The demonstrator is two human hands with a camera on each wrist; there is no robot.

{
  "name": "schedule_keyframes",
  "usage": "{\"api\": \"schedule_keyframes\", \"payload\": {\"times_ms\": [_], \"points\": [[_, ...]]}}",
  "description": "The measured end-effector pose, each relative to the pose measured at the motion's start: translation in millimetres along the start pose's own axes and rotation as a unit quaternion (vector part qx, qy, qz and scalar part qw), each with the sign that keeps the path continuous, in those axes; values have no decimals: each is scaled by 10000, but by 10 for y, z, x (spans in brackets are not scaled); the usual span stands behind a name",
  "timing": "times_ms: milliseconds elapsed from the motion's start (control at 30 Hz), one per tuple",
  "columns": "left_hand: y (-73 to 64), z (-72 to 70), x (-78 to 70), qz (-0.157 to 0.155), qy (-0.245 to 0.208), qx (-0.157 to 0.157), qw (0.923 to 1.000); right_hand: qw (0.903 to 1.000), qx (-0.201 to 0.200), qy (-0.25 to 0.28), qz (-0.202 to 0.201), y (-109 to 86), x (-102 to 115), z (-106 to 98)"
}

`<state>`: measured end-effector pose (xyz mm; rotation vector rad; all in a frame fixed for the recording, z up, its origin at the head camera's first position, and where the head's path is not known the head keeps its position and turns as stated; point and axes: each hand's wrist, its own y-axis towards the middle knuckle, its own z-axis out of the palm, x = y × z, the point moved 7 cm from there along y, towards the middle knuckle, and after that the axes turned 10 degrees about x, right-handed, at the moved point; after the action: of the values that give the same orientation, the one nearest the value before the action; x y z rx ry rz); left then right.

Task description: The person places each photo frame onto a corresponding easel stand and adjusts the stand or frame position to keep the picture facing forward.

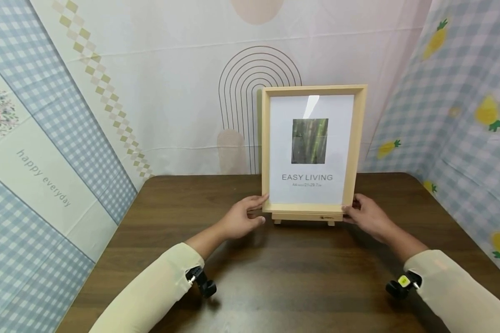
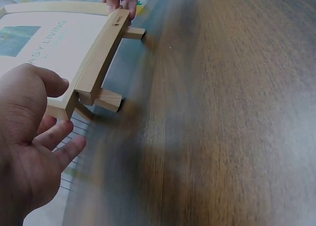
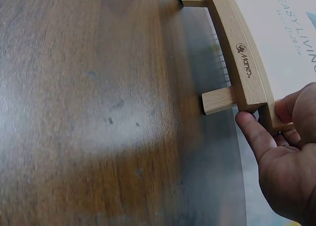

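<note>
A light wooden picture frame (image 1: 357, 138) stands upright, leaning slightly back, on a small wooden easel (image 1: 300, 216). Behind its glazing is a white "EASY LIVING" sheet (image 1: 308, 185) with a green bamboo picture. My left hand (image 1: 242, 218) grips the frame's lower left corner; the left wrist view has the thumb (image 2: 54, 83) over the front and other fingers spread beneath. At the lower right corner my right hand (image 1: 368, 217) pinches the frame, thumb in front, with one fingertip (image 3: 244, 118) right at the end of the easel's ledge (image 3: 247, 83). The easel's back is hidden.
The brown wooden table (image 1: 291, 286) extends under both forearms. A patterned cloth (image 1: 183, 92) hangs close behind the frame, with checked cloths at the left and right. Black clamp-like mounts (image 1: 206, 284) stick out at both sleeve cuffs.
</note>
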<state>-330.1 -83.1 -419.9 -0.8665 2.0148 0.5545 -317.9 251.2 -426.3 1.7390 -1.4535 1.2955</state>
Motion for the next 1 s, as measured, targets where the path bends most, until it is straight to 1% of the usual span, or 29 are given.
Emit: {"api": "schedule_keyframes", "payload": {"times_ms": [133, 333, 567, 733, 1000], "points": [[-41, -40, 10, -25, 40, -47, 10000, 10000, 49, 32, -13, 19, 22, 33], [-96, -74, 27, -15, -59, -36, 10000, 9999, 77, 111, -35, 41, 39, 83], [-168, -112, 81, -82, -10, -64, 9999, 9998, 131, 160, -12, 60, 54, 168], [-217, -129, 88, -150, -4, -126, 9998, 9998, 100, 163, 10, 74, 66, 206], [-285, -180, 76, -153, 48, -240, 9996, 9997, 73, 217, -64, 102, 104, 268]]}}
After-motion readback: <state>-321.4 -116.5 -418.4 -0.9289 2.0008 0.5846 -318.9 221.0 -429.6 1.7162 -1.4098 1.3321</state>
